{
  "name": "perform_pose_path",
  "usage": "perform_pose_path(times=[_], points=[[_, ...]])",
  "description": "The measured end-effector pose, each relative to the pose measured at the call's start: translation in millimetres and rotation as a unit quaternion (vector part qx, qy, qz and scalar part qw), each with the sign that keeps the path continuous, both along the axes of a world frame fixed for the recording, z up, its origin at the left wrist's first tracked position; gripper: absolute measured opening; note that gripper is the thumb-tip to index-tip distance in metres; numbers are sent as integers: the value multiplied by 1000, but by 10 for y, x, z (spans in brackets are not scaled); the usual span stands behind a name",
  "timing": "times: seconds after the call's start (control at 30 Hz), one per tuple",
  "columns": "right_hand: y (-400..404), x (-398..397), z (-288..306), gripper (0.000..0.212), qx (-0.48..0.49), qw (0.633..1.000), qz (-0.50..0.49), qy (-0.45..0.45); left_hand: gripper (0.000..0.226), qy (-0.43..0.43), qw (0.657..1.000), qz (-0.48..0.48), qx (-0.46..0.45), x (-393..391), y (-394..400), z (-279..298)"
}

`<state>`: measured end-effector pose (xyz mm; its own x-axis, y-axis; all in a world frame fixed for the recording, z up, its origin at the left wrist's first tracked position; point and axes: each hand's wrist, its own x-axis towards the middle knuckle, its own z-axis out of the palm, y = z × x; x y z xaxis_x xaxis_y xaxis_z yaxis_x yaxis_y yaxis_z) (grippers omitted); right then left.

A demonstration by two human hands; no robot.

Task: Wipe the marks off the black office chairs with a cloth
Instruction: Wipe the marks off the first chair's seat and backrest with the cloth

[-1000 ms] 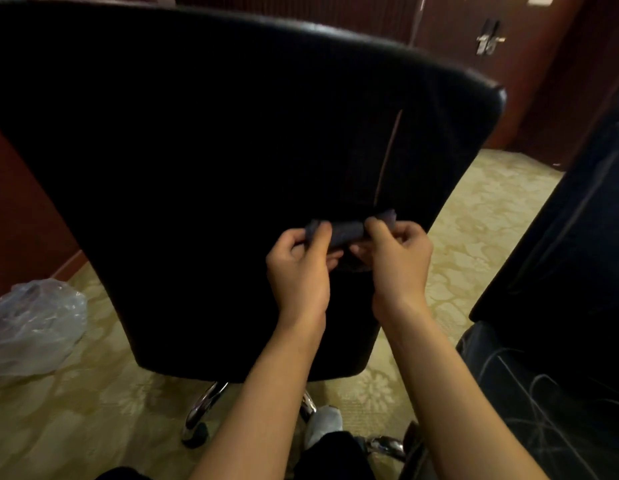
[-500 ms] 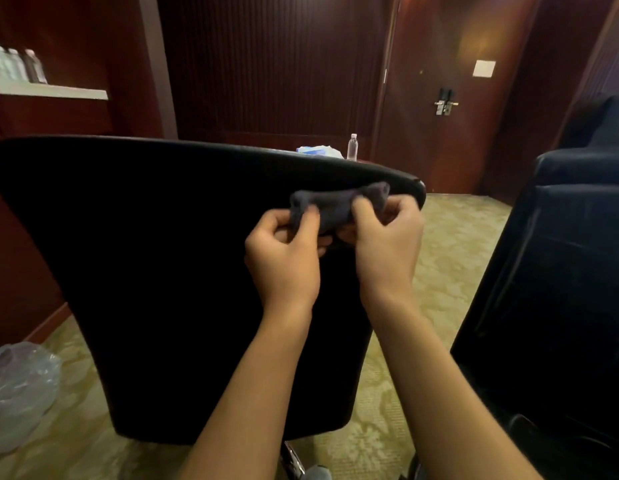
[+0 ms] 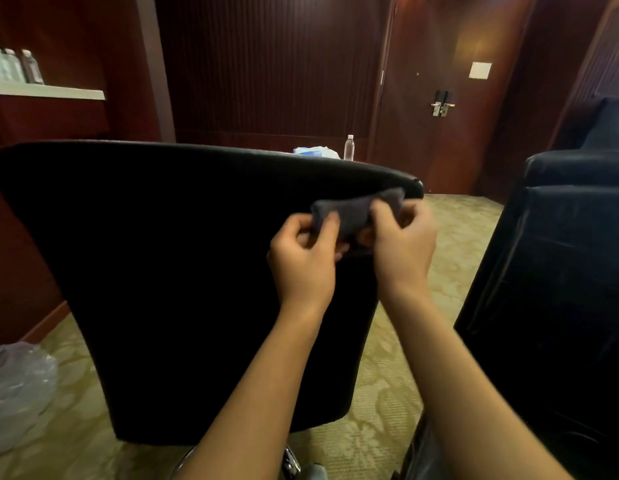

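My fingers (image 3: 327, 225) of both hands pinch the folded cloth (image 3: 356, 213) before the chair back (image 3: 162, 254); wiping seems not yet begun here.

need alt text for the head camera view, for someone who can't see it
Two bare hands, left hand and right hand, hold a small dark grey cloth together near the top right edge of a black office chair seen from behind. A second dark chair stands at right on patterned carpet, with a wooden door beyond.
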<state>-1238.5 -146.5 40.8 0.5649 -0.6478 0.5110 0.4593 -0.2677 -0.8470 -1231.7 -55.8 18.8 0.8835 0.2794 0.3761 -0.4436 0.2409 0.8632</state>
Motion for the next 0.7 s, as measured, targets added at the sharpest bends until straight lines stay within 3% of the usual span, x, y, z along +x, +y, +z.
perform_pose_path(times=[0.1, 0.2, 0.3, 0.37, 0.47, 0.57, 0.7], points=[[-159, 35, 277, 22, -24, 999, -9, -39, 13, -14, 1000, -18, 13, 59, -141, 266], [-213, 133, 81, 15, -59, 998, -26, -17, 21, -24, 993, 63, 102, 173, -228, 53], [-181, 268, -575, 13, -57, 993, -16, 103, 16, -2, 970, 128, 206, 207, -233, -534], [-163, 324, -1109, 11, -12, 977, 37, 211, 16, 45, 966, 122, 225, 204, -188, -988], [-135, 330, -1670, 13, 70, 945, 120, 295, 22, 140, 952, 113, 246, 166, -39, -1561], [-47, 317, -1732, 17, 69, 948, 131, 283, 24, 172, 955, 80, 228, 152, 99, -1774], [109, 328, -1263, 20, 17, 983, 65, 171, 31, 75, 984, 87, 135, 148, 166, -1368]])
